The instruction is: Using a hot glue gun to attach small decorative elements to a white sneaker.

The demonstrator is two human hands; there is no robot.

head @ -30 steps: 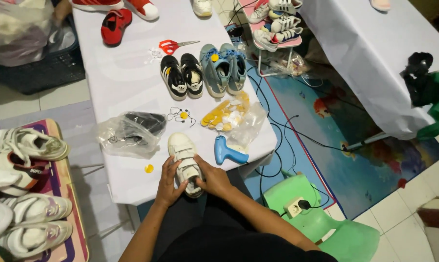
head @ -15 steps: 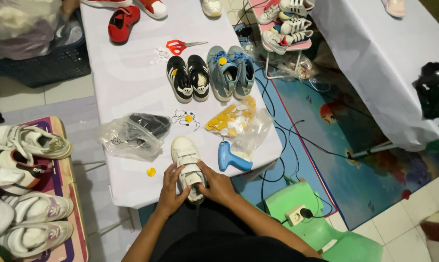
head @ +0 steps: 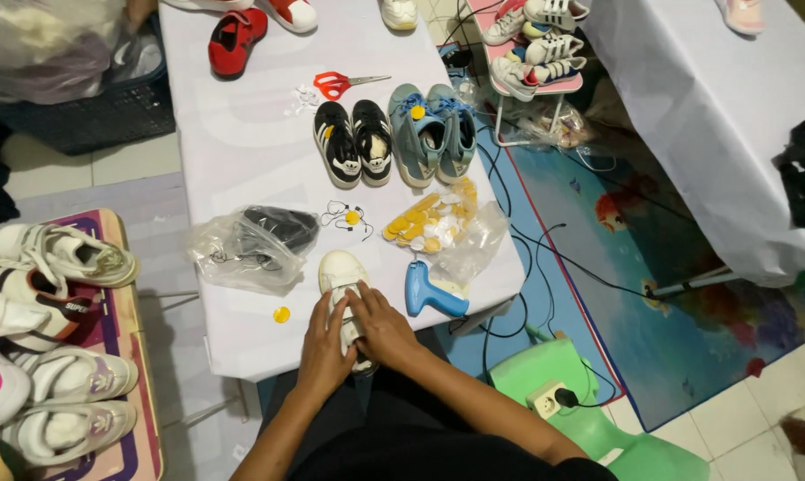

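Observation:
A small white shoe (head: pixel 339 272) lies at the near edge of the white table (head: pixel 242 151), toe pointing away from me. My left hand (head: pixel 322 343) holds its left side and heel. My right hand (head: pixel 382 325) rests on its top, fingers over the strap area. A blue tagging gun (head: pixel 431 292) lies just right of my right hand. A clear bag with a dark shoe (head: pixel 256 242) sits to the left of the white shoe.
A bag of yellow and white tags (head: pixel 438 223), a black shoe pair (head: pixel 356 141), a blue-grey pair (head: pixel 434 132), red scissors (head: pixel 342 84) and a red shoe (head: pixel 236 40) lie on the table. White shoes (head: pixel 46 338) fill a mat at left. A green stool (head: pixel 567 401) with a socket stands at right.
The view has shifted slightly. My hands stay on the white shoe, which has slid a little toward the table's near edge.

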